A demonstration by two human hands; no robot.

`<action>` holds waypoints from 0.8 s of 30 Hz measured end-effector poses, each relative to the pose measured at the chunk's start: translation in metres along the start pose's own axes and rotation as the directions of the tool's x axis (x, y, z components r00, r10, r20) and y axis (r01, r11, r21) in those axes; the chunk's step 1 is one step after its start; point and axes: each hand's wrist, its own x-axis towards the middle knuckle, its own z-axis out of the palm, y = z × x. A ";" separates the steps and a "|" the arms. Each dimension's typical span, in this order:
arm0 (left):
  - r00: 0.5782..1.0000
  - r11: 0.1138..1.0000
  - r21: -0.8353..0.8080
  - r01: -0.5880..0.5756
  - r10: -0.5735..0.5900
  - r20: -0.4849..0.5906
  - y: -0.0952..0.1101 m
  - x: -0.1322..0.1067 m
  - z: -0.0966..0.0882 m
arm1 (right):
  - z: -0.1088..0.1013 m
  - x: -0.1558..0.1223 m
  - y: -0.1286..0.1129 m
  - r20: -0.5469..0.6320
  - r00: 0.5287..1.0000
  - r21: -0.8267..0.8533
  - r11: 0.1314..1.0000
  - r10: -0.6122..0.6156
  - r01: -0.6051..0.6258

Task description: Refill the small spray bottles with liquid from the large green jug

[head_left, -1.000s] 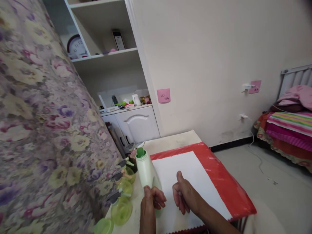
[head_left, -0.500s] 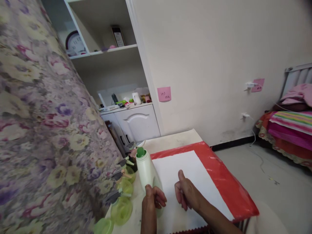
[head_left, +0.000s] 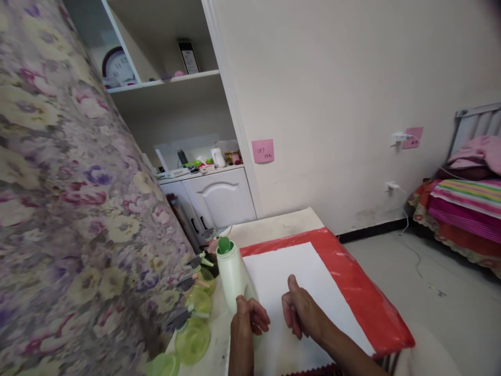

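My left hand is held in front of a tall pale-green bottle, its thumb up and its fingers loosely curled with nothing in them. Whether it touches the bottle I cannot tell. My right hand hovers above a white sheet of paper, thumb raised, fingers half bent and holding nothing. The two hands are apart, palms roughly facing. A green piece sits in the bottle's mouth. Beneath the white sheet lies a red sheet with a glossy surface.
Several yellow-green spray bottles line the left edge of the pale table. A floral curtain hangs close on the left. Behind stand a white cabinet and a wall with a pink note. A bed is at the right.
The view has shifted very slightly. Both hands keep nearly the same pose, with the left a touch farther right against the bottle.
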 end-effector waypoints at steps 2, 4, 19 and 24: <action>1.000 1.000 0.003 -0.006 0.006 -0.001 0.004 -0.002 0.002 | -0.001 0.000 0.000 -0.002 1.000 0.002 1.000 0.001 -0.001; 1.000 1.000 0.008 -0.016 0.016 -0.004 0.005 -0.003 0.003 | -0.002 0.000 0.000 -0.004 1.000 0.001 1.000 -0.002 0.002; 0.988 0.993 -0.010 0.115 -0.114 0.102 -0.019 0.019 0.016 | -0.013 0.002 0.015 -0.053 0.998 0.006 1.000 0.025 -0.025; 0.990 0.997 -0.024 0.080 -0.076 0.114 -0.027 0.023 0.022 | -0.019 0.002 0.019 -0.076 0.996 0.048 0.998 0.052 -0.049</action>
